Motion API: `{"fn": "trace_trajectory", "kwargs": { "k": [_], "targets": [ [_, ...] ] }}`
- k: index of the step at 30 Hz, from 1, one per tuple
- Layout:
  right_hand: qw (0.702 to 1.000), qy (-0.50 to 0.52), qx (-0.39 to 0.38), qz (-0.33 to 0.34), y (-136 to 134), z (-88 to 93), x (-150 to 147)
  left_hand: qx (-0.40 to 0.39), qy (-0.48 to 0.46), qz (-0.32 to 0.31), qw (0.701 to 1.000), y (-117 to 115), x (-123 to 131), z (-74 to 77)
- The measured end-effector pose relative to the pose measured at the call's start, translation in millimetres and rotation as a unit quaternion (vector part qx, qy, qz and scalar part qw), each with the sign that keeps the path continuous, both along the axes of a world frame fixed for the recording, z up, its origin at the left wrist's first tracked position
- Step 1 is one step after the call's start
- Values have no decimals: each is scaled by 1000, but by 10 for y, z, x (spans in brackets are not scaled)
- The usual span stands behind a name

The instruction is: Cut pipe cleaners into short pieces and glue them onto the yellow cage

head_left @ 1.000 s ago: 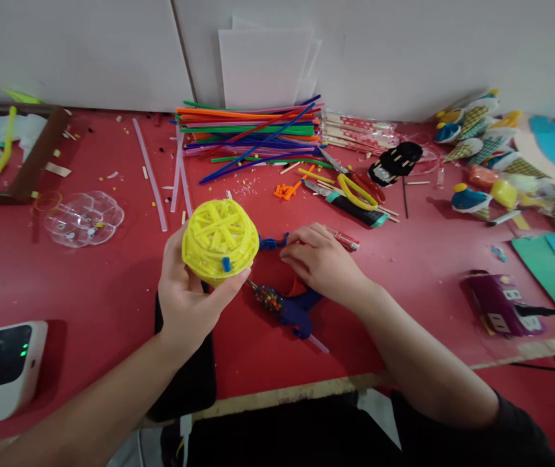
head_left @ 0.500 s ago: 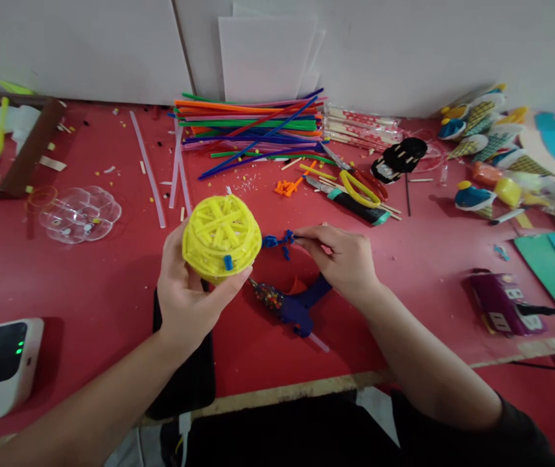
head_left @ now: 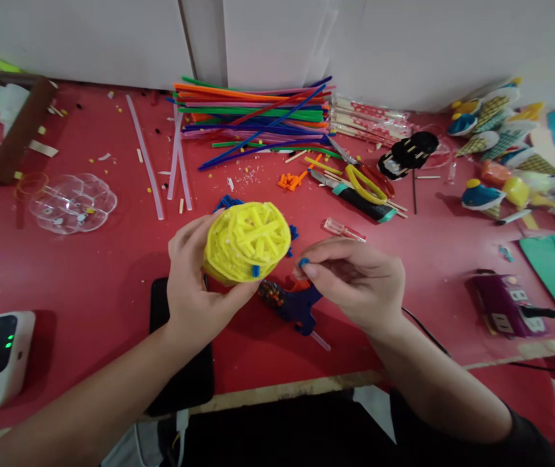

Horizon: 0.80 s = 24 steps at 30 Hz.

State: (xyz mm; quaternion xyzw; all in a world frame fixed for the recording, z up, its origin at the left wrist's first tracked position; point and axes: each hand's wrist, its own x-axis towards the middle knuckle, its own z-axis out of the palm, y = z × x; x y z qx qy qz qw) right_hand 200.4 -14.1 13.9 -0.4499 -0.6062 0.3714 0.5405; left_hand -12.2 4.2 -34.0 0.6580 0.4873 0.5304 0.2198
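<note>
My left hand [head_left: 192,275] is wrapped round a yellow craft piece [head_left: 246,243], built from fuzzy strips with crossing spokes on its top face. A short blue bit [head_left: 255,270] sits on its near side. Right of it, my right hand [head_left: 362,282] pinches a small blue piece [head_left: 303,263] between thumb and fingertips, apart from the yellow piece. Cut blue pieces [head_left: 229,202] lie on the table behind the yellow piece, partly hidden by it. Beneath and between my hands lies a dark blue glue gun [head_left: 297,308] with a clear stick at its rear.
Coloured pipe cleaners [head_left: 258,117] lie in a bundle at the back. Scissors [head_left: 369,185] and a utility knife [head_left: 365,204] rest to their right. A black phone [head_left: 183,363] is by the front edge; a purple power strip [head_left: 506,301] stands at right, a clear flower-shaped tray [head_left: 73,204] at left.
My right hand has drawn a blue piece away from the cut bits and turned its fingertips toward the yellow piece. My left hand has shifted right and tilted the yellow piece.
</note>
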Motion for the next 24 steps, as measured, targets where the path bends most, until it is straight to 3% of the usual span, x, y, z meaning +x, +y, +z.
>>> {"fn": "trace_trajectory", "kwargs": {
  "k": [8, 14, 24],
  "targets": [
    [998, 43, -18, 30, -20, -30, -31, 62, 109, -30, 992, -44, 68, 133],
    [994, 66, -73, 35, -13, -55, -42, 40, 96, -24, 994, -60, 88, 142],
    [994, 79, -73, 30, -14, -31, -53, 29, 92, -56, 994, -63, 120, 114]
  ]
}}
